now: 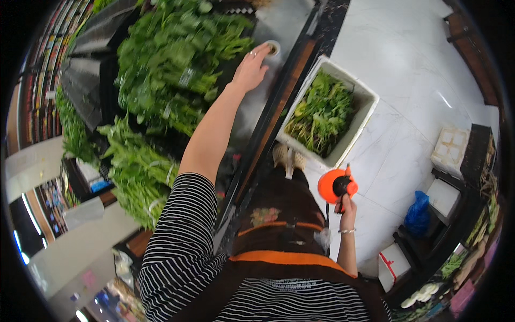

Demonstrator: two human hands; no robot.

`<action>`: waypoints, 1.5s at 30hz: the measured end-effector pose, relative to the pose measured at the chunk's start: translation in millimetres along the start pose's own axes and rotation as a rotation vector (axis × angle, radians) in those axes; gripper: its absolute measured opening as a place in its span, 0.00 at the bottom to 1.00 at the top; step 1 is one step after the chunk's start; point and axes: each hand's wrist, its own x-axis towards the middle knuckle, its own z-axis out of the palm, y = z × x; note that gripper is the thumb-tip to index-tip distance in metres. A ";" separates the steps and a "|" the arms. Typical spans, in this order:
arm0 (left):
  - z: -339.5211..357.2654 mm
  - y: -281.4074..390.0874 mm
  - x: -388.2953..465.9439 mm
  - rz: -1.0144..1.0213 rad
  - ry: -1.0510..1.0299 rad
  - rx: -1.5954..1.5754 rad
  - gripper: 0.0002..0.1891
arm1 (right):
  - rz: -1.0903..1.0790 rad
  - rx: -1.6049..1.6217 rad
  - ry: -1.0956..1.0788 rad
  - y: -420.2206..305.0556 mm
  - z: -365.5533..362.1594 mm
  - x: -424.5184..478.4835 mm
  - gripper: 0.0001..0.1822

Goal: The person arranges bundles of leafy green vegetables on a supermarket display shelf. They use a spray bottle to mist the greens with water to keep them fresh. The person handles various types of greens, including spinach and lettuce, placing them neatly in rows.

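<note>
With my left hand [251, 68] I reach onto the grey shelf surface [251, 116], its fingertips at a small round roll, apparently of tape [272, 48]; whether they grip it is unclear. Leafy green bunches [169, 68] lie beside that hand, and tied long-leaved greens [141, 181] are nearer my elbow. My right hand [346, 207] is closed around the handle of an orange spray bottle [330, 186] with a black neck, held out over the floor. A white foam box [360, 133] holding loose greens [322, 112] stands on the floor between the shelf and the bottle.
The shelf's dark edge [277, 96] runs diagonally past my legs. My shoes [281, 156] are close to the foam box. Across the white tiled floor [398, 137], at right, are a stack of foam trays [450, 149], a blue plastic bag [417, 213] and another produce stand [450, 241].
</note>
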 end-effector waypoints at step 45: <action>-147.1 249.5 -571.5 -1.495 0.045 0.608 0.23 | -0.009 -0.331 -0.476 -59.3 85.4 15.5 0.26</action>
